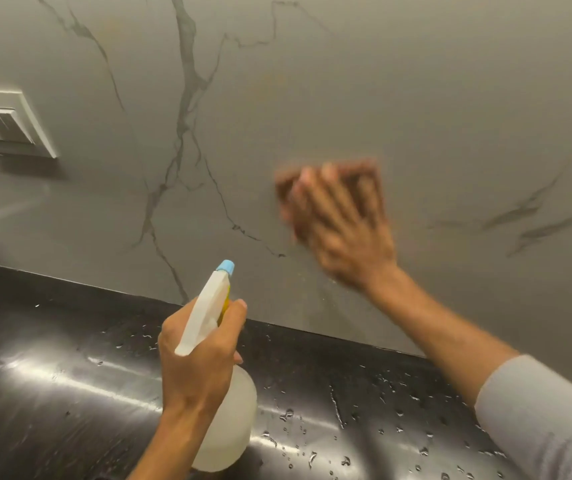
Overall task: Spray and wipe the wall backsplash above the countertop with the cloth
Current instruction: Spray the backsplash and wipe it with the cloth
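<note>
Here, one spray bottle [223,393], one cloth [364,183], one wall socket plate [7,124] at nine o'clock, and two hands. The left hand [196,355], at six o'clock, is wrapped tightly around the bottle's neck, with its blue-tipped nozzle pointing toward the backsplash [381,81]. The right hand [343,223], blurred, lies flat with fingers spread, pressing the brownish cloth against the marbled wall at three o'clock. Droplets dot the black countertop [52,358] below.
</note>
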